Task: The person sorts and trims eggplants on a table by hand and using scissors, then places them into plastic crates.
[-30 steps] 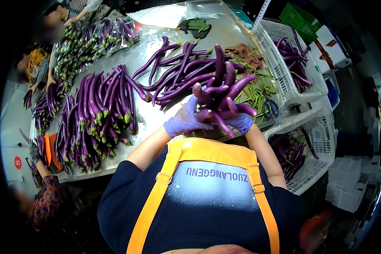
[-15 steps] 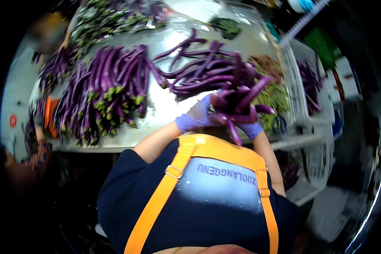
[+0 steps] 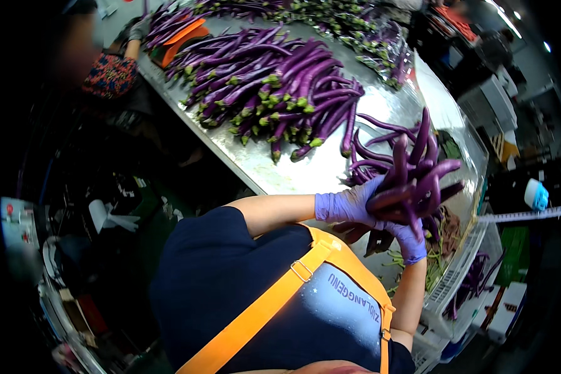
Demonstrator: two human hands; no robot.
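Note:
My left hand (image 3: 350,204), in a purple glove, wraps round the left side of a bunch of long purple eggplants (image 3: 391,198). Low on the right side, my right hand (image 3: 410,244), gloved alike, grips the same bunch; its fingers are partly hidden. The eggplants fan upward and toward me, held off the table in front of my chest. Just behind the bunch, loose eggplants (image 3: 371,153) lie on the metal table (image 3: 280,177). To their left spreads a large pile of eggplants (image 3: 293,81), green stem ends toward me.
An orange divider (image 3: 182,38) stands at the pile's far left, near a co-worker's gloved hand (image 3: 141,28). Green trimmings (image 3: 435,262) and a brown heap (image 3: 453,229) lie by the right edge. Beyond it stands a white crate (image 3: 450,277) near more eggplants (image 3: 474,280).
The view has turned, so the table now runs slantwise and the pile shows more to the middle. Both hands still hold the eggplant bunch; my right hand shows more of itself beneath it.

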